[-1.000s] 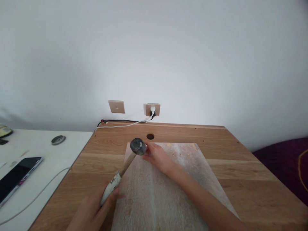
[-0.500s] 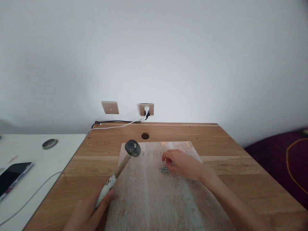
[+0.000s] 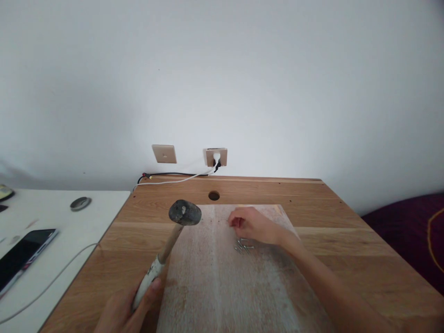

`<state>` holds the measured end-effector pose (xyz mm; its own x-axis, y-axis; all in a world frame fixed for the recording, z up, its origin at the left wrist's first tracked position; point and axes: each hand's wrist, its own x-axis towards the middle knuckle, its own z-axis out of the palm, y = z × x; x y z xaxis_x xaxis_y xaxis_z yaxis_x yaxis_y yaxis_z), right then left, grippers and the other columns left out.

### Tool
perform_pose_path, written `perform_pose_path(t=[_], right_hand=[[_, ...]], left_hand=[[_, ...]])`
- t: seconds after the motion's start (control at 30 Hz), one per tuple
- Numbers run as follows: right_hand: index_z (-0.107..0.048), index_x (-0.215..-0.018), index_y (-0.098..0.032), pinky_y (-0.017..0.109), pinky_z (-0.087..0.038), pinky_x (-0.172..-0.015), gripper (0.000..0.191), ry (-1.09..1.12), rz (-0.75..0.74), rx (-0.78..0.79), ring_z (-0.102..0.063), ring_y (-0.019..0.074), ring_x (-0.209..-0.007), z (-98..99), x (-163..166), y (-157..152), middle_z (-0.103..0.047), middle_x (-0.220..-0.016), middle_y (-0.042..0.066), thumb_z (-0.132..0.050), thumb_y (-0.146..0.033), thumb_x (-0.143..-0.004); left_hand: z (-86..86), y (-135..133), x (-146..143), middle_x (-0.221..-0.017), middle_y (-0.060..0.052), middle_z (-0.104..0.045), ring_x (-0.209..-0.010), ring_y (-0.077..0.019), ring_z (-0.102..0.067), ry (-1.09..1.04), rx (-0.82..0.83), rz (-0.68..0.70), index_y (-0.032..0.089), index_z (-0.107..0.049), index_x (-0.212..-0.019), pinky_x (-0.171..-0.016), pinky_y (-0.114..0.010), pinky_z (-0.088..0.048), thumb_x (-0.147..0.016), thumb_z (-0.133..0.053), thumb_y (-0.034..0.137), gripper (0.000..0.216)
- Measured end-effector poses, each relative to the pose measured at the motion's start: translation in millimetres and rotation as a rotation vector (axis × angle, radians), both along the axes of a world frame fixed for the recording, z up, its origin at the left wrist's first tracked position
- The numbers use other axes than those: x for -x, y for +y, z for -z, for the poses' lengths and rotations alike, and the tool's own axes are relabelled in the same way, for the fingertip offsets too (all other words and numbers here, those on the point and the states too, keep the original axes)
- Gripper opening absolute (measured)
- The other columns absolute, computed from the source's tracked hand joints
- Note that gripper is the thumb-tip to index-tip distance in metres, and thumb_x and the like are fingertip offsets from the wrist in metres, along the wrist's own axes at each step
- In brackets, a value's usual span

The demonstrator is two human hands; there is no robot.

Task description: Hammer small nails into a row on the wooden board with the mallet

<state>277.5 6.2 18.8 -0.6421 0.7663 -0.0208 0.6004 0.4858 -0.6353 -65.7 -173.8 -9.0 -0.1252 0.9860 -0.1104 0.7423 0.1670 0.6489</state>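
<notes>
Pale wood, a worn board (image 3: 215, 277), lies on the brown tabletop (image 3: 347, 240). The left hand (image 3: 125, 310) has its grip closed around the handle end of the hammer (image 3: 173, 236), whose dark head is raised above the far left part of the board. The right hand (image 3: 255, 225) rests just behind a small heap of nails (image 3: 243, 246), with the fingers curled together; whether they pinch a nail, I cannot tell. I judge the step in hand is taking a nail; the next move calls for a firm pinch that stands it upright.
</notes>
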Motion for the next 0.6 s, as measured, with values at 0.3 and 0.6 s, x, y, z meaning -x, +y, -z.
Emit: perform_pose_path(t=[0.3,0.6], right_hand=[[-0.07,-0.088,-0.018,0.026,-0.053,-0.077,0.021,0.191,0.019,-0.105,-0.068,0.0149,-0.079,21.8,57.4,11.6,-0.073,-0.089,0.003,-0.063,0.001,-0.082],[-0.071,-0.095,-0.018,0.028,-0.05,-0.08,0.016,0.11,0.007,-0.191,-0.066,0.017,-0.085,23.5,55.5,5.8,-0.071,-0.096,0.007,-0.063,-0.004,-0.091]], left_hand=[[-13.6,0.4,-3.1,-0.1,0.002,-0.084,-0.103,-0.0314,-0.079,-0.033,-0.026,-0.032,0.028,-0.084,-0.099,-0.088,-0.031,-0.063,-0.09,-0.046,0.07,0.057],[0.4,-4.5,1.7,-0.106,0.001,-0.083,-0.109,-0.0282,-0.077,-0.029,-0.011,-0.026,0.027,-0.081,-0.108,-0.095,-0.029,-0.059,-0.094,-0.046,0.062,0.051]])
